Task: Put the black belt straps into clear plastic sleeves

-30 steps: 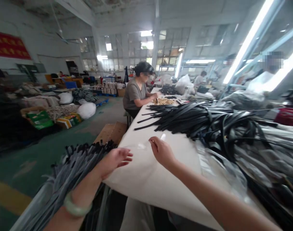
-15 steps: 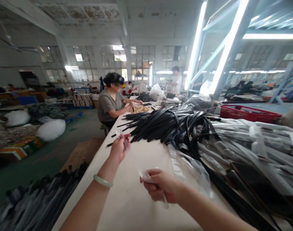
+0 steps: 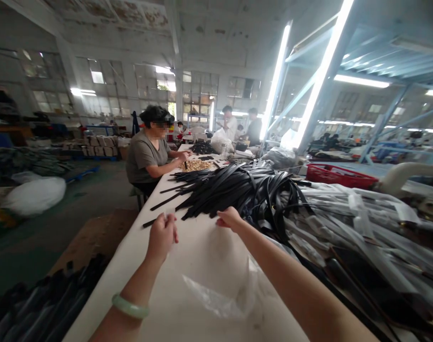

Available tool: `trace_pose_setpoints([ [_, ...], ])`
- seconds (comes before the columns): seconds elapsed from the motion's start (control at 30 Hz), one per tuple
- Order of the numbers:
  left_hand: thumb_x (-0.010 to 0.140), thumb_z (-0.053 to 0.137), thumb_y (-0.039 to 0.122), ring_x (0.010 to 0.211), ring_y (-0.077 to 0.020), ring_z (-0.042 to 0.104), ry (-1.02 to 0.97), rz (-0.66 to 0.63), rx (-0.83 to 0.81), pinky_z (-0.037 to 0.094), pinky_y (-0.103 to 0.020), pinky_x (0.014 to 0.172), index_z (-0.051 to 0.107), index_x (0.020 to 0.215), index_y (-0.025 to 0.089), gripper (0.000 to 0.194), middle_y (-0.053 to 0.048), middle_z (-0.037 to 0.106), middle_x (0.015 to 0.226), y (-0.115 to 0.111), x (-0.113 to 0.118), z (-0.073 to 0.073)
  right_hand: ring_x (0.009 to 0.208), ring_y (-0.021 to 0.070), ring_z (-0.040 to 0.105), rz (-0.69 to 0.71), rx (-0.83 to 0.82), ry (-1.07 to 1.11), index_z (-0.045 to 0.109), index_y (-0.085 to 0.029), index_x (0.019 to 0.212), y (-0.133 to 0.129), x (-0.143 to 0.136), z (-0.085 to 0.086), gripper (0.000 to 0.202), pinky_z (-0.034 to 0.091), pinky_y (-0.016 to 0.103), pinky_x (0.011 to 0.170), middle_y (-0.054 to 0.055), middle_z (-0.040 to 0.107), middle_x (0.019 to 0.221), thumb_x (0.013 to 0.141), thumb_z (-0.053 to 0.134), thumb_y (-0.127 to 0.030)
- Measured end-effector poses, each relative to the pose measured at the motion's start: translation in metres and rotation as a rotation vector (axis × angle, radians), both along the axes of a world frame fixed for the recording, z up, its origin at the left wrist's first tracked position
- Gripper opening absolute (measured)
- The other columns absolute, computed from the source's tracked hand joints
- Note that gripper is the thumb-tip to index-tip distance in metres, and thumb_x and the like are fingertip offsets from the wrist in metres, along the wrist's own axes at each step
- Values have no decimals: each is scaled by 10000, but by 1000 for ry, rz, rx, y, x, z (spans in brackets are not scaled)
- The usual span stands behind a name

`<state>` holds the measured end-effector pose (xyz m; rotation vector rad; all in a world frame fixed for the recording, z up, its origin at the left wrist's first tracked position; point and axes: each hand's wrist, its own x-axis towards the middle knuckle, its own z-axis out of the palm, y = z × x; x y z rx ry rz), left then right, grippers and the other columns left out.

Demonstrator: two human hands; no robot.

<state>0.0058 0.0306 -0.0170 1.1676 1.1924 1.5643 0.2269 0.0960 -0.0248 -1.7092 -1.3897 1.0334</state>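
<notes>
My left hand (image 3: 162, 236), above the pale tabletop (image 3: 198, 266), has its fingers closed on a small clear plastic piece (image 3: 170, 212) that pokes up past the fingertips. A jade-green bangle (image 3: 130, 306) sits on that wrist. My right hand (image 3: 230, 219) is stretched forward to the near ends of a heap of black straps (image 3: 223, 187). Its fingers are bent together, and I cannot make out whether a strap is between them. A clear plastic bag (image 3: 220, 299) lies on the table between my forearms.
Plastic-wrapped straps (image 3: 352, 218) are piled on the right, with a red basket (image 3: 339, 175) behind. A co-worker (image 3: 150, 149) sits at the table's left edge beside small gold-coloured parts (image 3: 195, 165). Black bundles (image 3: 52, 299) lie low on the left.
My right hand has moved forward to the strap ends, and the plastic it held no longer shows in it. Clear plastic now lies nearer on the table. The view has turned right.
</notes>
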Motion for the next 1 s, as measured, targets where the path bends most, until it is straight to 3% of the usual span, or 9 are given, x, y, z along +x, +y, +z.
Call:
trace_pose_setpoints([
  [0.13,550,821,291,622,-155,620,33,-178,-69,467,-232,600,681,666,127,245,-48,689,638,-4,1,1,900,179,615,-122,-124,217,556,-140,1164,28,-20,-6,302,548,355,750,79,595,1102,928,558,-327],
  [0.27,537,824,382,596,-142,588,-10,-224,-125,453,-246,596,713,721,125,335,-46,687,654,-4,2,-1,809,147,615,-141,-209,401,568,-130,1119,30,-26,-2,267,549,302,673,60,608,1022,929,560,-317],
  [0.4,615,762,435,581,-121,562,-26,-189,-125,420,-222,564,716,744,136,328,-32,664,622,-1,4,-4,506,42,510,20,-277,562,585,-95,814,-9,-17,3,163,429,139,441,-7,580,701,921,555,-215],
  [0.5,566,794,371,662,-158,607,-11,-213,-146,458,-256,637,732,721,124,298,-73,706,716,-2,7,-8,416,31,466,172,-277,639,552,-110,675,-55,-5,6,205,355,115,369,-14,564,568,829,652,-201],
  [0.57,530,812,341,636,-168,604,9,-228,-172,461,-276,634,732,681,117,281,-80,703,690,-5,11,-12,408,61,499,318,-222,670,580,-114,692,-81,3,5,210,354,140,354,0,594,545,748,732,-246],
  [0.67,483,832,299,551,-150,566,44,-231,-214,437,-273,592,700,582,122,242,-52,661,579,-10,19,-17,371,74,491,477,-6,696,594,-111,662,-99,10,0,287,322,166,335,24,617,529,720,756,-341],
  [0.83,448,833,227,477,-94,468,123,-246,-248,355,-233,542,611,465,144,238,20,562,469,-16,29,-20,456,98,531,302,339,618,634,-131,677,-97,13,-13,307,402,212,423,27,629,582,737,736,-414],
  [1.0,513,813,252,529,-108,484,310,-352,-224,345,-233,565,655,525,143,193,11,588,525,-18,36,-17,460,110,524,224,445,533,638,-134,640,-99,14,-11,356,405,233,439,31,601,529,765,697,-463],
])
